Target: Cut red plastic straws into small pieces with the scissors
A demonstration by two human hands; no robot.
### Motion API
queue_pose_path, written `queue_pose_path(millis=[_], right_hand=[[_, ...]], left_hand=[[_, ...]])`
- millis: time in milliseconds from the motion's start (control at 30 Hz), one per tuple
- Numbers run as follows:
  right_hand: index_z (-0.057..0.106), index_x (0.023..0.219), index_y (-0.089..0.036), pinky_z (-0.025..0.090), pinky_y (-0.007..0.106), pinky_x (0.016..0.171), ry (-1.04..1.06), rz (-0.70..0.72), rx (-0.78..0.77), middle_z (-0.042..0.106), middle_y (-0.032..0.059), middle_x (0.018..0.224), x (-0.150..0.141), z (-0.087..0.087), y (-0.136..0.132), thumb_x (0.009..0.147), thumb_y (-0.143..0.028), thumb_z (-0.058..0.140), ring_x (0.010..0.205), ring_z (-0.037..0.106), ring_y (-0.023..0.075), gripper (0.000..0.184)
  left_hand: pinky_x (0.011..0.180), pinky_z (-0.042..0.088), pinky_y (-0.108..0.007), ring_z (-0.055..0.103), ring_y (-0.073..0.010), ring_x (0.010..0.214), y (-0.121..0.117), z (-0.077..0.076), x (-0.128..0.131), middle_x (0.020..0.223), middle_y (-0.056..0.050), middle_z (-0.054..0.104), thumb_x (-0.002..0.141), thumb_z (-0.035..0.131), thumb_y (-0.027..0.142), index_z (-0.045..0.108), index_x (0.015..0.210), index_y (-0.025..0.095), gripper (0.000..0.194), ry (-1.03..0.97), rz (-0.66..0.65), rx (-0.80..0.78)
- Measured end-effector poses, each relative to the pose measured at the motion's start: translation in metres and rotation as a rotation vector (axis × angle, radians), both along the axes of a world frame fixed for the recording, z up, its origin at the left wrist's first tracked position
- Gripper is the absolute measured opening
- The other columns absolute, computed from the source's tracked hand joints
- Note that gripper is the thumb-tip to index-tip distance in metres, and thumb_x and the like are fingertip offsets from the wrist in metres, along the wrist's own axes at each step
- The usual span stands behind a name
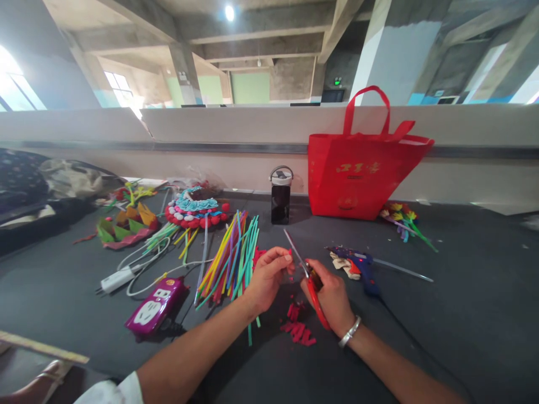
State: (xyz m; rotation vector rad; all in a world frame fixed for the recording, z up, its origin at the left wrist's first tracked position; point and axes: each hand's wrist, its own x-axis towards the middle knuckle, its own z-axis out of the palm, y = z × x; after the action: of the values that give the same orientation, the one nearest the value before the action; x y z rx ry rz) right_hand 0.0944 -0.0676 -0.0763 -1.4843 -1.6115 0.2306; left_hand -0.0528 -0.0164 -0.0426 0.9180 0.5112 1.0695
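One left hand (268,279) pinches one small red scrap (290,252); one right hand (334,300) grips one pair of scissors (311,285); behind, one bottle (280,203), one red bag (353,179)

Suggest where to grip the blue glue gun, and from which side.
Probably by the handle of the glue gun, coming from the near right. The gun lies with its handle extending toward the near side; the nozzle points left and the glue stick juts out rightward. The cord trails from the handle, so leave that free.
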Motion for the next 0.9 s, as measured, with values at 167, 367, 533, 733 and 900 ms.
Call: queue_pose_path(millis=[167,367,533,733,900], right_hand=[[0.062,0.101,-0.02,0.051,0.026,0.07,0.126,-0.077,0.136,0.071,0.0036,0.087,0.011,-0.001,0.009,0.085,-0.031,0.054,0.074,0.067,0.0162,0.021],[0.063,0.101,-0.02,0.052,0.028,0.072,0.166,-0.075,0.128,0.071,0.0034,0.087,0.016,-0.001,0.013,0.085,-0.034,0.054,0.074,0.067,0.0159,0.023],[0.064,0.104,-0.019,0.053,0.028,0.073,0.113,-0.052,0.113,0.073,0.005,0.091,0.015,0.001,0.01,0.085,-0.036,0.053,0.078,0.068,0.0175,0.028],[0.065,0.109,-0.019,0.052,0.029,0.074,0.023,-0.074,0.086,0.074,0.0058,0.092,0.015,-0.003,0.01,0.086,-0.036,0.053,0.077,0.069,0.0185,0.031],[0.064,0.109,-0.019,0.051,0.028,0.073,0.004,-0.091,0.069,0.074,0.0049,0.091,0.017,-0.003,0.011,0.086,-0.038,0.053,0.076,0.069,0.0182,0.032]], left_hand=[[0.061,0.036,-0.023,0.046,-0.0096,0.056,0.018,-0.004,-0.008,0.057,0.003,0.051,0.072,0.056,0.021,0.056,0.066,0.017,0.007,0.251,0.082,0.159],[0.05,0.026,-0.023,0.041,-0.0102,0.05,0.007,-0.005,-0.009,0.053,0.003,0.049,0.068,0.055,0.022,0.057,0.059,0.018,0.01,0.969,-0.233,0.691],[0.045,0.022,-0.024,0.04,-0.0097,0.043,-0.005,0.002,-0.016,0.047,0.003,0.051,0.068,0.071,0.033,0.06,0.053,0.02,0.022,1.156,-0.347,1.017],[0.056,0.037,-0.022,0.056,-0.0127,0.061,0.036,0.007,-0.054,0.07,0.0,0.065,0.079,0.061,0.027,0.069,0.079,0.02,0.011,1.155,0.029,0.92],[0.07,0.042,-0.026,0.06,-0.0185,0.08,0.069,0.003,-0.063,0.084,-0.006,0.067,0.077,0.06,0.026,0.069,0.084,0.017,0.014,1.497,0.229,0.876]])
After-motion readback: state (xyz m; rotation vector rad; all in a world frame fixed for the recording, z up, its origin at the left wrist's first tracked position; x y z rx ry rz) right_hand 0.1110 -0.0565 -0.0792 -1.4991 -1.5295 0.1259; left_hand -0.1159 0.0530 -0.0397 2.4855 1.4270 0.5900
